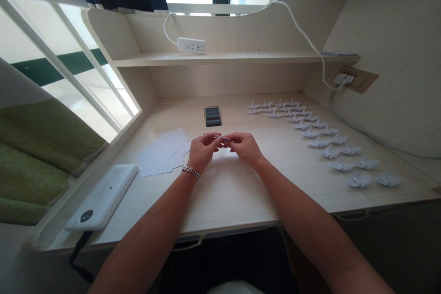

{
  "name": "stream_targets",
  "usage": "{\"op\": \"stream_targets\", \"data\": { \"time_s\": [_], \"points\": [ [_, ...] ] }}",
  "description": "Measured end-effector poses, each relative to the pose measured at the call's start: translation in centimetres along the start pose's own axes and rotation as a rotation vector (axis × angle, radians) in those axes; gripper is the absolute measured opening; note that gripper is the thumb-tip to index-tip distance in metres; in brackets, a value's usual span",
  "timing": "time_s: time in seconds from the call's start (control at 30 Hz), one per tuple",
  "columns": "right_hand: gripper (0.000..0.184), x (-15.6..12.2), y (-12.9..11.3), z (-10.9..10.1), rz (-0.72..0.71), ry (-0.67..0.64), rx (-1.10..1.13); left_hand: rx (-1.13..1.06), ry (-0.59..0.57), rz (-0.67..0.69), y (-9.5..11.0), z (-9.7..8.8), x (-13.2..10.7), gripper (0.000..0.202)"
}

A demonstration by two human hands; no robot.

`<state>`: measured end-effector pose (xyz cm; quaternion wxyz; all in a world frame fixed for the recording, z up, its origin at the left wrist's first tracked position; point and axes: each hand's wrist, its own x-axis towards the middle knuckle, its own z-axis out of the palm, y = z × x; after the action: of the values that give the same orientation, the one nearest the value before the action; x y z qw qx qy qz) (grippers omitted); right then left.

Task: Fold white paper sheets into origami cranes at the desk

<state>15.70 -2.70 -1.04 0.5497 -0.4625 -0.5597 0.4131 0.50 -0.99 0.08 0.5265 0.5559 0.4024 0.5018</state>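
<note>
Fingers [211, 136] of the left hand [200, 154] and right hand [246, 147] are closed to a pinch, tip to tip, on a small white paper [225, 138], its folds too small to tell. It is held above the middle of the surface [230, 202], between loose sheets [156, 154] at left and rows of paper cranes [312, 133] at right.

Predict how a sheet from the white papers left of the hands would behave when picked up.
The white papers look thin, so a sheet would probably be light and floppy. They lie flat and overlapping, so neighbours might slide along.
</note>
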Motion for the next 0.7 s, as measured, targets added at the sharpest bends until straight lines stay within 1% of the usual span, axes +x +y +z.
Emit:
{"op": "stream_targets", "data": {
  "time_s": [0.1, 0.27, 0.47, 0.57, 0.7],
  "points": [
    [0.031, 0.12, 0.27, -0.02, -0.037, 0.009, -0.019, -0.031, 0.002, -0.027, 0.15, 0.01, -0.06, 0.04],
    [0.022, 0.25, 0.91, 0.06, -0.159, 0.075, -0.07, -0.11, -0.012, -0.084, 0.2, -0.02, -0.02, 0.034],
    [0.016, 0.13, 0.76, 0.11, -0.243, 0.126, -0.181, -0.176, 0.007, -0.122, 0.24, 0.03, 0.07, 0.025],
    [0.017, 0.05, 0.59, 0.03, -0.281, 0.138, -0.244, -0.188, 0.015, -0.136, 0.18, 0.05, 0.16, 0.024],
    [0.023, 0.06, 0.64, -0.06, -0.3, 0.112, -0.268, -0.183, 0.03, -0.129, 0.05, 0.06, 0.28, 0.022]
  ]
}}
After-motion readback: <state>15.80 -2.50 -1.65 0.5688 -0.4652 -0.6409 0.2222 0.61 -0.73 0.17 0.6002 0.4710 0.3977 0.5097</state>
